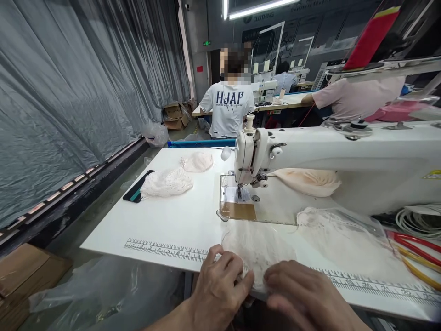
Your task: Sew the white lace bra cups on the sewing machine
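The left hand [218, 287] has its fingers curled at the near left edge of a sheer pale fabric [260, 241]; whether they pinch it, I cannot tell. The fabric lies at the front of the worktop [151, 218], before the sewing machine [310, 147]. It looks light, limp and thin — likely to slip, pucker or snag — so best held flat by both side edges. The right hand [303, 285], blurred, bends its fingers over the near right edge; their grip is unclear.

Writing, left to right: a printed ruler [165, 248] with numerals, "20" and "22" legible toward its right end; "HJAF" on a white shirt [223, 122], smaller line unreadable; "CLOTHING" on the back wall [292, 25].
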{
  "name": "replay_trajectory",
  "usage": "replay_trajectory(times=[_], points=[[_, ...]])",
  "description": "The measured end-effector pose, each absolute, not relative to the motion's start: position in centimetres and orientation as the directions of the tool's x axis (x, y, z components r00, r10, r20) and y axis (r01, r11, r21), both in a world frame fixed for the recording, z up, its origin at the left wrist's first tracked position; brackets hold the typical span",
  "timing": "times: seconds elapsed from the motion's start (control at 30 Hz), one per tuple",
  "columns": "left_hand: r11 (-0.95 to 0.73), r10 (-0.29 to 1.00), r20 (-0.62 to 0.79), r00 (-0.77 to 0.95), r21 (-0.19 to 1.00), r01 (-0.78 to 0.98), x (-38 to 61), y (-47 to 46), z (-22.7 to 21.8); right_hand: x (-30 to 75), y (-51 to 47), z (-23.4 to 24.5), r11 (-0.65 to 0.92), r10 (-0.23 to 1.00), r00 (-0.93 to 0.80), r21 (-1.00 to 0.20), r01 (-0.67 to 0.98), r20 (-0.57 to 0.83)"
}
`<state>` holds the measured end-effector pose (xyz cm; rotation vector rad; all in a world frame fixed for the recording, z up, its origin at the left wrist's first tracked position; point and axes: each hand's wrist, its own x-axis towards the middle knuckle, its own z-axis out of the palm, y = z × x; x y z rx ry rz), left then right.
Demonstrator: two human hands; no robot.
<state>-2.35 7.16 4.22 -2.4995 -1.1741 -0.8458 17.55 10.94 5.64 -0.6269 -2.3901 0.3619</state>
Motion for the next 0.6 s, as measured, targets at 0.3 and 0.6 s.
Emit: replay_trajectory(times=[0.3,0.6], points=[[-0.625,0.531,0.681,0.504,-0.086,0.776,-2.1,7.0,4.4,15.8,14.1,4.3,0.795,0.557,-0.661,-0.094,0.599,0.503],[-0.620,0.618,0.602,0.505,-0.021,0.784,-2.5,12.5,3.8,15.1,20.2,3.3,0.784,0.484,-0.708,0.105,0.612,0.514]])
